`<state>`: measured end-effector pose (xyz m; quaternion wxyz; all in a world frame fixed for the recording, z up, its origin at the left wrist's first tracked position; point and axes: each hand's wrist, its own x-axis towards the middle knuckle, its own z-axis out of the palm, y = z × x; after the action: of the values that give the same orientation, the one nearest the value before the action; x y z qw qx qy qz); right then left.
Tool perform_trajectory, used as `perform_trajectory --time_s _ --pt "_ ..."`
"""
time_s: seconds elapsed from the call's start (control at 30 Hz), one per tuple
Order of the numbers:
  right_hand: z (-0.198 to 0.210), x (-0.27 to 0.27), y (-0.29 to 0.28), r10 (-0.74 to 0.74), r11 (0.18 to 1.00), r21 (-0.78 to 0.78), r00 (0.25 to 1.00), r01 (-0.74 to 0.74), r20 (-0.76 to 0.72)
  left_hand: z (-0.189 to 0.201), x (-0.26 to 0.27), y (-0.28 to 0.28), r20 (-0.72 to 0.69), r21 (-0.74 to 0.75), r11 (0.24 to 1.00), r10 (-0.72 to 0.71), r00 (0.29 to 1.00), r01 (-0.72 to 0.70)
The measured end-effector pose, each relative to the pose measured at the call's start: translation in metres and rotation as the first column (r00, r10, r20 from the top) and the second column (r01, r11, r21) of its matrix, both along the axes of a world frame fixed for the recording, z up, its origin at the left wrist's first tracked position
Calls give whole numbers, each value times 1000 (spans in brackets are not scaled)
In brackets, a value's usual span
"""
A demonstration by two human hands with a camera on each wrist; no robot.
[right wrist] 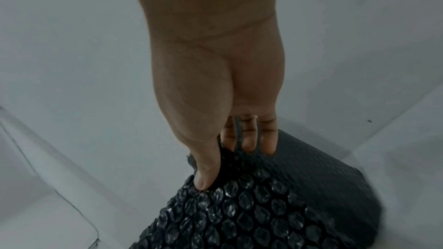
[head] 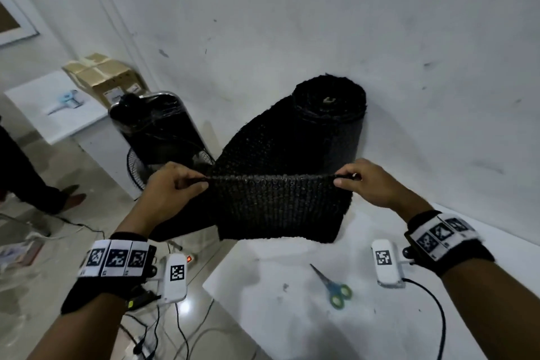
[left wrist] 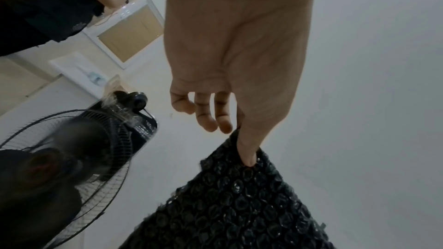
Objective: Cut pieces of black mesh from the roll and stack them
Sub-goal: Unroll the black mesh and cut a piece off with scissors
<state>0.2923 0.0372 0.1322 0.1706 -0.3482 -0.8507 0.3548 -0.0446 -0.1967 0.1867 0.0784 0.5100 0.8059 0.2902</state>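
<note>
Both hands are up in front of the mesh roll, and the person has the free end of the black mesh sheet folded over and stretched between them. The left hand pinches one end of the fold between thumb and fingers; the right hand pinches the other end the same way. So each grip is clamped on mesh, nothing released. The roll stands upright against the wall at the back of the white counter, and the sheet runs from it straight to the hands.

Here is the risk: those are fingertip pinches on a springy, bubbly sheet, so a tug could slip one end out and the fold would drop crooked. Pull too hard and the upright roll may well tip toward the person. The scissors lie on the counter on the near side of the roll, below the hanging sheet, so one hand must let go to reach them.

The head view alone shows roll, scissors and both hands together. The left wrist view adds a standing fan left of the roll, and shows the thumb pressed onto the mesh with three fingers hanging loose. The right wrist view shows the sheet's bubble texture up close.
</note>
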Motion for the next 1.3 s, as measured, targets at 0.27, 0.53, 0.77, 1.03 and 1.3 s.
perform_trajectory --time_s 0.27,0.53,0.77,1.03,1.3 --pt "61 13 23 -24 1000 -7 992 23 -127 48 8 46 114 202 979 9 993 -32" --pt "86 33 26 -8 999 -41 993 3 -114 70 14 81 117 279 960 -59 991 24" --pt "68 33 8 -5 999 -35 999 3 -52 56 17 83 91 97 995 -22 996 13" --pt "47 24 2 -24 999 21 997 26 -71 27 79 99 -76 16 901 -431 899 433" --pt "32 36 -8 -92 996 -25 995 91 -39 7 90 122 -54 -134 868 -488 871 478"
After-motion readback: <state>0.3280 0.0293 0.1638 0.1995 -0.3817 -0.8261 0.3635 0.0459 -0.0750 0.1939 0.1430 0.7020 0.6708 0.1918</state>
